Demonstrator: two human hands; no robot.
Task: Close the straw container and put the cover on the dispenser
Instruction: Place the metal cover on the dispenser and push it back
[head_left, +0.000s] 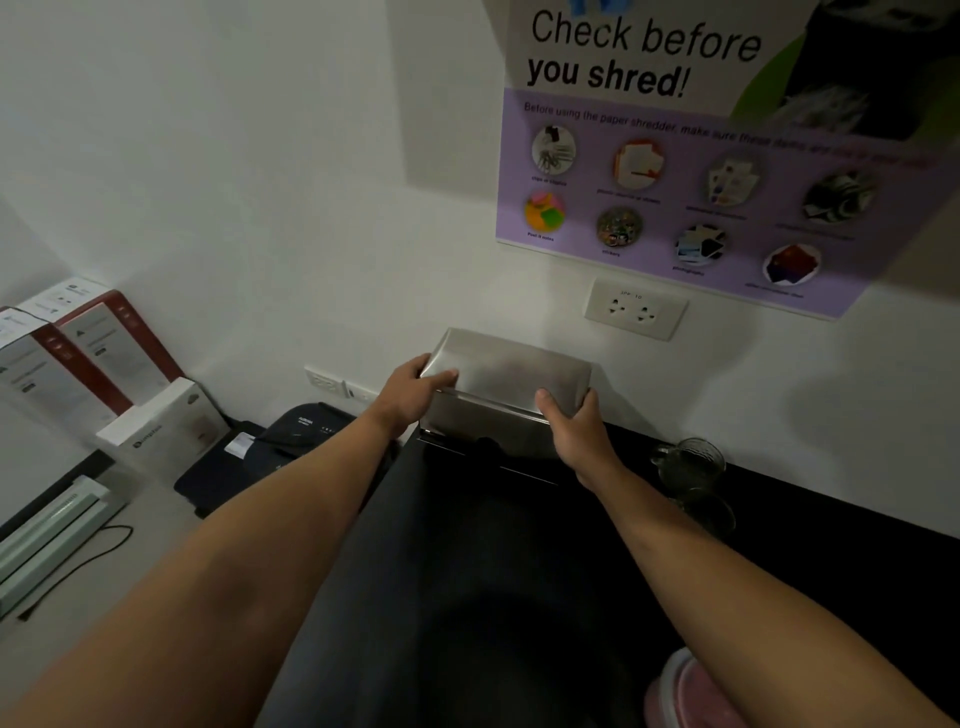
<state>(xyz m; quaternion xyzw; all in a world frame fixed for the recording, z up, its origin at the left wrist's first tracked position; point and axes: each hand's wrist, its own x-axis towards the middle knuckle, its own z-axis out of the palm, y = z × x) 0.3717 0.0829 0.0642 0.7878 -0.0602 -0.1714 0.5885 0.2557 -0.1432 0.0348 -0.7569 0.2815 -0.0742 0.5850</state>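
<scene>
A person's left hand (415, 387) and right hand (571, 426) clamp opposite ends of a brushed stainless-steel rectangular cover (506, 376), held tilted just above the steel dispenser body (483, 431) on the black counter (519, 545) against the wall. Seating the cover appears under way; lowering it squarely likely comes next.

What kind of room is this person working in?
Probably an office utility or copy room: a "Check before you shred!" poster on the wall, boxed supplies stacked at the left, and a laminator-like machine nearby.
</scene>
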